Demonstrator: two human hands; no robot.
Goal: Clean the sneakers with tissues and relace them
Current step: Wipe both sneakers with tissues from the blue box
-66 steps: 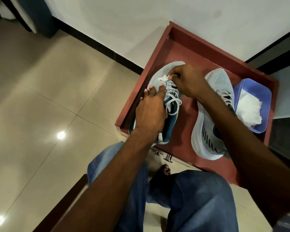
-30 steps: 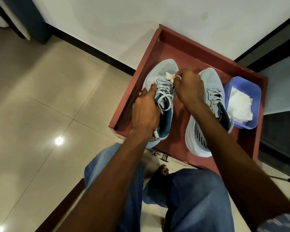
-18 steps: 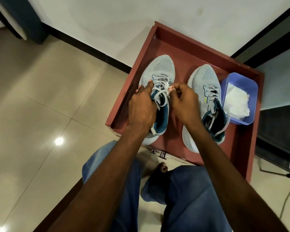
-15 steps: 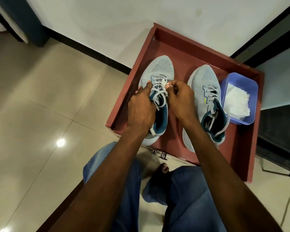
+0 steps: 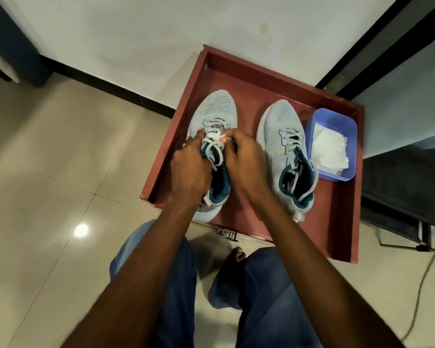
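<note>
Two grey sneakers with teal lining stand side by side in a red-brown drawer on the floor. My left hand grips the left sneaker at its left side by the tongue. My right hand pinches that shoe's white laces near the middle eyelets; a small white bit shows at its fingertips. The right sneaker stands untouched, its laces loose and trailing into the opening. A blue tray at the drawer's right holds white tissues.
The drawer sits against a white wall with a black skirting. My knees in blue jeans and a bare foot are just in front of its handle. A cable runs over the tiles at right.
My right hand has moved from the left shoe's toe area down to its laces. The right sneaker, earlier tilted on its side, now stands upright. Both hands close in on the lacing.
</note>
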